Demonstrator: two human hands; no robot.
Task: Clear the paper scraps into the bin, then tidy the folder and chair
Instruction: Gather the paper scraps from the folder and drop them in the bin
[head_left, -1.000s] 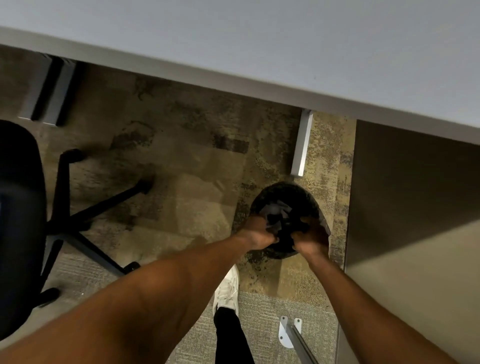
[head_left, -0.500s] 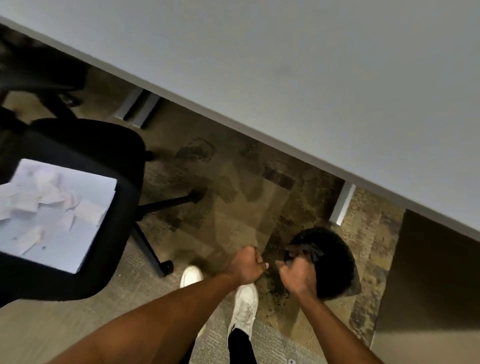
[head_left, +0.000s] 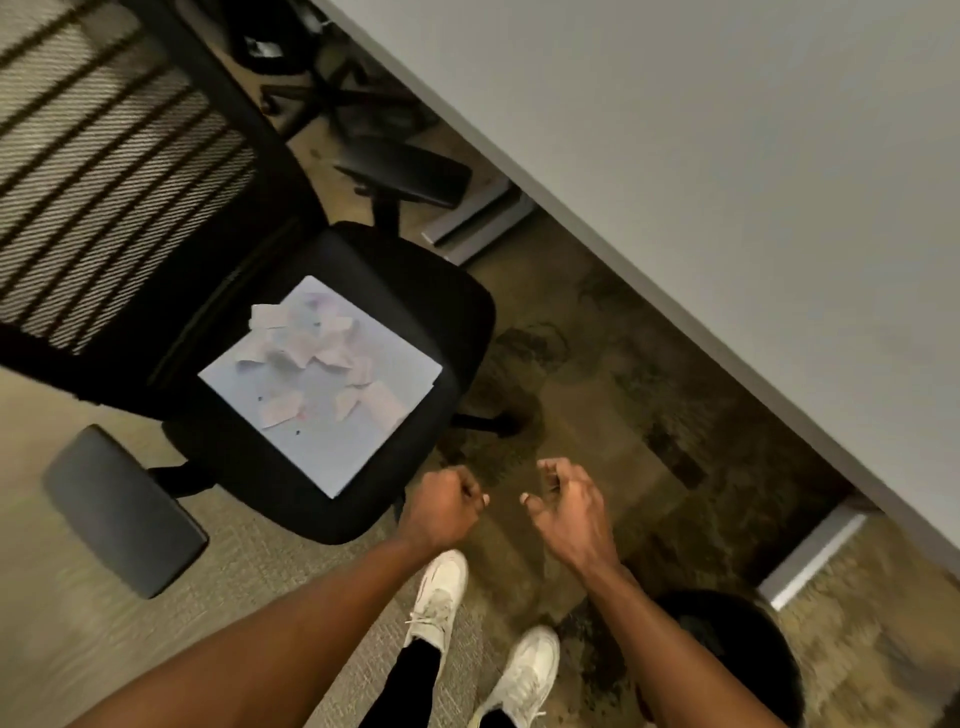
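Note:
A pale folder lies flat on the seat of a black office chair, with several torn paper scraps scattered on it. A round black bin stands on the carpet at the lower right, partly behind my right forearm. My left hand is curled into a fist just off the seat's front edge, with nothing visible in it. My right hand hovers beside it, fingers loosely apart and empty. Both hands are over the carpet between chair and bin.
A large grey desk fills the upper right, its metal leg near the bin. The chair's mesh back and armrests are at left. My white shoes stand below my hands. Another chair base shows behind.
My hands have left the bin and moved toward the chair. The view has swung left, so the chair with folder and scraps is central and the bin is at the lower right.

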